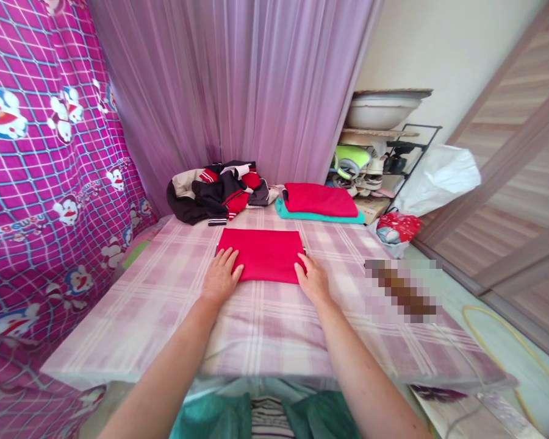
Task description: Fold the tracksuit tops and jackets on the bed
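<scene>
A folded red garment (261, 253) lies flat in the middle of the table with the pink checked cloth (165, 305). My left hand (220, 277) rests flat on the garment's near left corner, fingers spread. My right hand (313, 278) lies flat at its near right corner, fingertips on the edge of the fabric. Neither hand grips anything.
At the table's far side lie a pile of unfolded dark and red clothes (217, 190) and a stack of folded red and teal garments (320, 202). A shoe rack (377, 167) with a basin (382, 108) stands at the right. Curtains hang behind and to the left.
</scene>
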The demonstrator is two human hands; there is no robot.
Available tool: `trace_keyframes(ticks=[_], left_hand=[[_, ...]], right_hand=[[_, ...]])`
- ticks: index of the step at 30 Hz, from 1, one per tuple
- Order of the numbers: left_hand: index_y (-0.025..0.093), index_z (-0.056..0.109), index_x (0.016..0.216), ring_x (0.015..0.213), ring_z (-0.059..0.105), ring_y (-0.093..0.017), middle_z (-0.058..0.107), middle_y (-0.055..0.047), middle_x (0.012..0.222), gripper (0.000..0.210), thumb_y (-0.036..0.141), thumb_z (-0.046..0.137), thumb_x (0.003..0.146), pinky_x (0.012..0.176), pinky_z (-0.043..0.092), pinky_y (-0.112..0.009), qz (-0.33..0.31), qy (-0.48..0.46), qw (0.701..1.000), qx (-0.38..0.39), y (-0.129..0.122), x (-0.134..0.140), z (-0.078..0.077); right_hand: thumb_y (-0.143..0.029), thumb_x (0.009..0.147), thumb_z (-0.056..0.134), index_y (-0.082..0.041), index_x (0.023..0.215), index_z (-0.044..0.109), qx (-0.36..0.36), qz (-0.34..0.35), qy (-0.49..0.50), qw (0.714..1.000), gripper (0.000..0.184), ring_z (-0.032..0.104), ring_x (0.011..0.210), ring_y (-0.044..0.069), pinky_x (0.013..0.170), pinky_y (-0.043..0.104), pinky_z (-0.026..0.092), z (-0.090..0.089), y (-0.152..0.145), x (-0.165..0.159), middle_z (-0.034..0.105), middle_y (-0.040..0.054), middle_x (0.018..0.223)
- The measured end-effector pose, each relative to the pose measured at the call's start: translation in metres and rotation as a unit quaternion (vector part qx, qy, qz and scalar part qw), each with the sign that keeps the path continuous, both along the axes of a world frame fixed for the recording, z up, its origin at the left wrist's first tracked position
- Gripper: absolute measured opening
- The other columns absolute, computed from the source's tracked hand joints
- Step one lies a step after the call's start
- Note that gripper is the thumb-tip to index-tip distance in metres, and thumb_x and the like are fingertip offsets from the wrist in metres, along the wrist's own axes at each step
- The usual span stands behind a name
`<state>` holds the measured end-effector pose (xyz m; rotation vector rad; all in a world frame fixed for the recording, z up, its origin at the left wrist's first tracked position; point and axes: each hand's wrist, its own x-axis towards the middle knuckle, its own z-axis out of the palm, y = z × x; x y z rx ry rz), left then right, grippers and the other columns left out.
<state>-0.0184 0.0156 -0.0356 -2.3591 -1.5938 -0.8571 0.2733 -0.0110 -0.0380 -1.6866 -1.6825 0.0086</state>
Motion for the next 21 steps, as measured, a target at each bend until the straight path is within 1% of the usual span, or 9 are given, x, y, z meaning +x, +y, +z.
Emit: trace_keyframes(ticks=[4, 7, 16, 21], left_hand=[[0.015, 0.053, 0.136, 0.138, 0.041, -0.029, 0.054, -0.013, 0.143, 0.053, 0.046, 0.039, 0.096, 0.114, 0.037, -0.05, -0.002, -0.004, 1.0, -0.002, -0.0002, -0.0002, 0.0009], [0.013, 0.054, 0.136, 0.138, 0.041, -0.03, 0.054, -0.014, 0.142, 0.054, 0.046, 0.039, 0.096, 0.114, 0.037, -0.05, -0.003, -0.002, 1.0, -0.002, -0.0005, 0.0, 0.0018], [0.016, 0.052, 0.137, 0.139, 0.04, -0.029, 0.054, -0.013, 0.143, 0.053, 0.045, 0.038, 0.096, 0.114, 0.036, -0.052, -0.018, -0.016, 1.0, 0.006, 0.002, -0.001, -0.0025], [0.014, 0.052, 0.137, 0.139, 0.04, -0.028, 0.054, -0.014, 0.142, 0.053, 0.045, 0.037, 0.096, 0.116, 0.034, -0.051, -0.022, -0.007, 1.0, 0.001, 0.0025, -0.0016, -0.0015]], right_hand=[[-0.035, 0.093, 0.045, -0.019, 0.127, 0.061, -0.011, -0.001, 0.002, 1.0, 0.041, 0.063, 0.11, 0.025, 0.101, 0.038, 0.045, -0.0002, 0.0003, -0.0004, 0.068, 0.011, 0.12], [-0.035, 0.093, 0.046, -0.017, 0.128, 0.061, -0.017, -0.005, 0.006, 1.0, 0.043, 0.063, 0.111, 0.026, 0.102, 0.039, 0.044, 0.0, 0.0004, -0.0006, 0.068, 0.0123, 0.121], [-0.033, 0.092, 0.045, -0.018, 0.128, 0.06, -0.028, -0.011, -0.001, 1.0, 0.042, 0.063, 0.111, 0.025, 0.102, 0.039, 0.045, 0.0041, -0.0014, -0.0017, 0.069, 0.0107, 0.121], [-0.033, 0.093, 0.044, -0.016, 0.128, 0.06, -0.038, -0.008, -0.007, 0.999, 0.042, 0.063, 0.111, 0.026, 0.102, 0.039, 0.044, 0.0066, -0.0027, -0.0015, 0.068, 0.012, 0.122]])
